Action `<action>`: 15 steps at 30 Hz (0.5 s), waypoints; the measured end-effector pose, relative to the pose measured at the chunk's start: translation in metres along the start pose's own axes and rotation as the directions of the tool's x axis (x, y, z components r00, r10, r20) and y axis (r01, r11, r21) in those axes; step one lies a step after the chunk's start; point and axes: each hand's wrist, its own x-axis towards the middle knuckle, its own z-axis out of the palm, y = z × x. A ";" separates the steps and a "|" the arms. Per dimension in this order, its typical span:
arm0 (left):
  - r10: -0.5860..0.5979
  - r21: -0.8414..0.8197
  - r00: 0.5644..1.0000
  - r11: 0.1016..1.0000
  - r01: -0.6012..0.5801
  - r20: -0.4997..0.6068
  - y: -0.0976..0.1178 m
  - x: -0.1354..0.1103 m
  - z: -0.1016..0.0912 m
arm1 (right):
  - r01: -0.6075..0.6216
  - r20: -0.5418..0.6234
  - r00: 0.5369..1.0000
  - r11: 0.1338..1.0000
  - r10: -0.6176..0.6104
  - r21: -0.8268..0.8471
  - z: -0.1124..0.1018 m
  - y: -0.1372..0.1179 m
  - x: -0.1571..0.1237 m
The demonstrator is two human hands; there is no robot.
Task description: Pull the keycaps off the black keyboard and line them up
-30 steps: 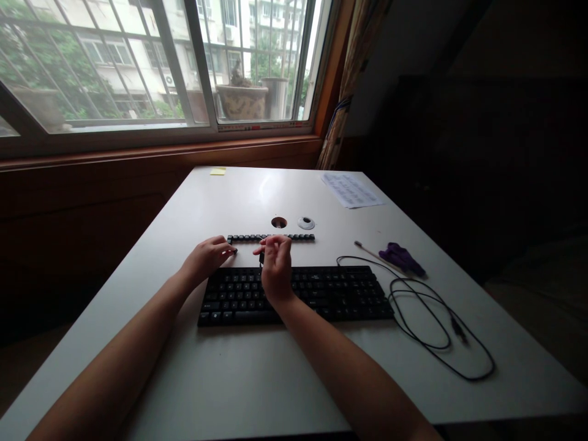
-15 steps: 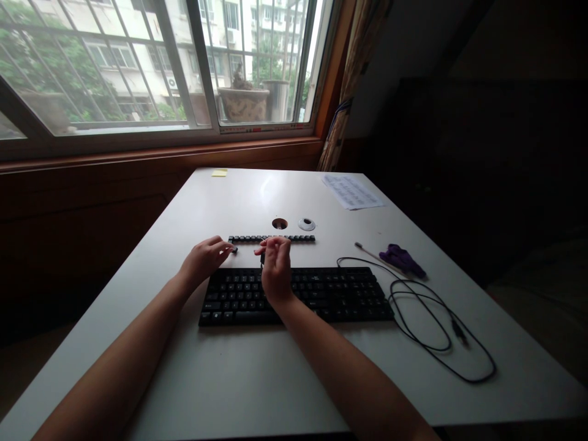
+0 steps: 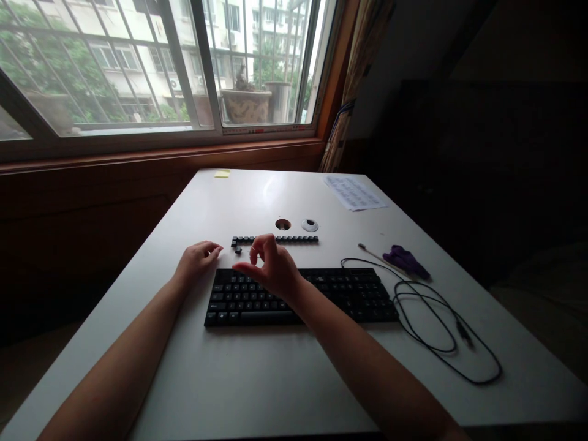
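Note:
A black keyboard [image 3: 257, 317] lies across the white table, partly under my right forearm. Beyond it, black keycaps [image 3: 298, 239] stand in a row, partly hidden by my right hand; one more sits below the row's left end. A loose keycap [image 3: 237, 250] rests on the table nearby. My left hand [image 3: 196, 260] lies on the table left of that keycap, fingers reaching toward it without touching, nothing visible in them. Above the keyboard's back edge is my right hand [image 3: 271, 264], its thumb apart from the curled fingers. A thin pale detail shows by its fingertips, too small to name.
The keyboard's cable [image 3: 427, 351] loops over the table's right side. A purple cloth [image 3: 407, 262] and a thin stick [image 3: 374, 254] lie behind it. Farther back are a round hole [image 3: 283, 225], a grey ring-shaped cover [image 3: 310, 225], printed paper [image 3: 356, 195] and a yellow note [image 3: 222, 174].
My left hand has let go of the loose keycap and drawn back left. My right hand has turned and its thumb has spread from the fingers; the dark piece under it no longer shows.

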 end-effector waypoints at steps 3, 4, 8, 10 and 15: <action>-0.014 -0.004 1.000 1.000 0.014 0.007 -0.001 0.000 0.001 | -0.064 0.118 0.989 0.980 0.087 -0.188 0.005 0.023 0.008; -0.010 -0.006 1.000 1.000 0.011 0.016 -0.001 0.001 0.001 | -0.066 0.144 0.984 0.967 0.104 -0.247 0.008 0.030 0.011; 0.008 -0.009 0.999 1.000 -0.008 0.034 -0.001 0.001 0.001 | -0.046 0.239 0.959 0.912 0.155 -0.407 0.020 0.055 0.021; 0.014 -0.007 0.999 1.000 -0.014 0.031 -0.001 0.002 0.001 | -0.042 0.262 0.948 0.888 0.179 -0.458 0.028 0.065 0.024; 0.024 0.009 0.999 1.000 -0.024 0.036 -0.003 0.002 0.003 | -0.061 0.312 0.919 0.869 0.240 -0.490 0.046 0.074 0.026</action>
